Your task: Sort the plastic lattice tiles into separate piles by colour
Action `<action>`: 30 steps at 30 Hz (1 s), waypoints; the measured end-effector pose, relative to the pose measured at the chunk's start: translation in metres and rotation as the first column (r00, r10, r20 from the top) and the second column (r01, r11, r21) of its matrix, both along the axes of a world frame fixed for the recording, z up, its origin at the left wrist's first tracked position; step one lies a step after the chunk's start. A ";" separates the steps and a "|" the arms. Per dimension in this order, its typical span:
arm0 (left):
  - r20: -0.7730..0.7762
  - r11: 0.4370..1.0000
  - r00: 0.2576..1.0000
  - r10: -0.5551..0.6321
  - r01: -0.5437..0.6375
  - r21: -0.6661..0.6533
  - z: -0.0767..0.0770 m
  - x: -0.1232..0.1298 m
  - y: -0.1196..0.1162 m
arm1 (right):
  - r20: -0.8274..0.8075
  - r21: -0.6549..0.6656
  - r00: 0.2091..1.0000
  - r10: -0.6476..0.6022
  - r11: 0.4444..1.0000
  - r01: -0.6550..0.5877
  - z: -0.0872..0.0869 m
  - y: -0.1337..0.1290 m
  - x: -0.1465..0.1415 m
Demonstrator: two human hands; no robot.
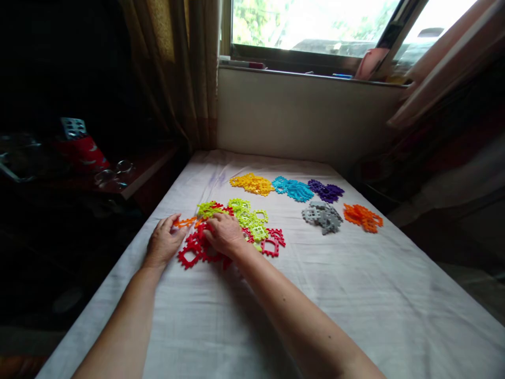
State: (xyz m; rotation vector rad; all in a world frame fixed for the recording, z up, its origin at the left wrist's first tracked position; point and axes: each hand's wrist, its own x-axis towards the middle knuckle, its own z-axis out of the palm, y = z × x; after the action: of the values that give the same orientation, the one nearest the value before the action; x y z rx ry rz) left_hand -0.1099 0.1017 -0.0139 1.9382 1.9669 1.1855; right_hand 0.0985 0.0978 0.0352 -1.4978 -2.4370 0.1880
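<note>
Flat plastic interlocking pieces with toothed edges lie in a mixed pile on the sheet. My left hand (163,240) is at the pile's left side, its thumb and fingers closed on the end of an orange interlocking piece (185,222). Over the middle of the pile, my right hand (224,231) reaches down with curled fingers; what they grip is hidden. Red interlocking pieces (190,256) lie beneath and in front of it. Lime-green interlocking pieces (244,217) sit behind and to its right, with further red ones (271,247) at the right edge.
Sorted heaps lie farther back: yellow (252,184), light blue (298,190), purple (326,190), grey (323,217) and orange (363,218). A white sheet (315,295) covers the surface. Left of it stands a dark side table (138,173) with a red container (83,153). A window (307,26) is behind.
</note>
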 end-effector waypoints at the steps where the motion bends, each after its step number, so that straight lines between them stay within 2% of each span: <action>1: -0.005 1.000 1.000 -0.010 0.010 0.012 -0.001 0.000 0.000 | 0.011 -0.012 0.999 -0.051 0.999 0.052 0.000 0.001 0.003; 3: -0.019 0.999 0.999 -0.033 0.034 0.027 -0.002 0.000 0.001 | 0.048 -0.022 0.993 -0.110 0.994 0.111 0.002 0.004 0.008; 5: -0.016 0.998 0.999 -0.045 0.046 0.047 -0.003 0.002 0.001 | 0.079 -0.007 0.990 -0.117 0.993 0.117 0.005 0.005 0.007; 11: 0.018 0.995 1.000 -0.003 0.001 0.099 0.001 0.004 -0.001 | 0.121 0.040 0.992 0.040 0.998 -0.045 0.016 0.017 -0.017; 21: 0.029 0.988 0.991 0.127 -0.129 0.080 0.002 0.001 -0.003 | 0.313 -0.104 0.935 0.169 0.984 -0.143 0.040 0.040 -0.031; 24: 0.025 0.979 0.983 0.184 -0.186 0.088 0.003 0.001 -0.005 | 0.360 -0.122 0.912 0.198 0.979 -0.165 0.039 0.043 -0.027; 30: 0.023 0.970 0.976 0.215 -0.216 0.107 0.006 0.005 -0.006 | 0.286 -0.149 0.940 0.185 0.978 -0.147 0.031 0.046 -0.017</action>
State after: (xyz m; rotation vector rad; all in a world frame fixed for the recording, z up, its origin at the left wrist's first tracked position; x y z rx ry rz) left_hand -0.1053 0.0955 -0.0079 1.7954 2.1963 1.3790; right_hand 0.0811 0.1441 0.0662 -1.4617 -2.8454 0.1609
